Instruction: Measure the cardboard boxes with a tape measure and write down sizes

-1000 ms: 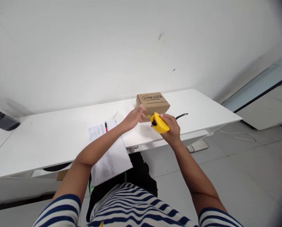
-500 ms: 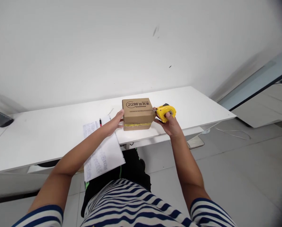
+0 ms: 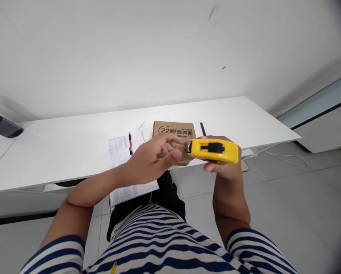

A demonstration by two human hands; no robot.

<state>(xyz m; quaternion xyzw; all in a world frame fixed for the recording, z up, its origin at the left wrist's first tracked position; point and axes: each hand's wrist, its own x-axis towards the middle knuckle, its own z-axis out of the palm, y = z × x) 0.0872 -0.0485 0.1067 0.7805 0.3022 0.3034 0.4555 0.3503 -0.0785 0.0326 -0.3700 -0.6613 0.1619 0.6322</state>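
Observation:
A yellow tape measure with a black slide button is gripped in my right hand, raised in front of the table. Its metal hook end points left. My left hand is just left of that hook, thumb and fingers parted and slightly curled, with a small gap to the tape measure. Behind my left hand, a brown cardboard box with dark printing sits on the white table. My left hand covers much of its front and lower left part.
Left of the box lie a handwritten paper, overhanging the table's front edge, and a black and red pen. A thin dark strip lies right of the box. At the far left is a black object; a white wall stands behind.
My left hand has let go of the box and moved right to the tape's hook end. My right hand has come closer and turned the tape measure so its button edge shows.

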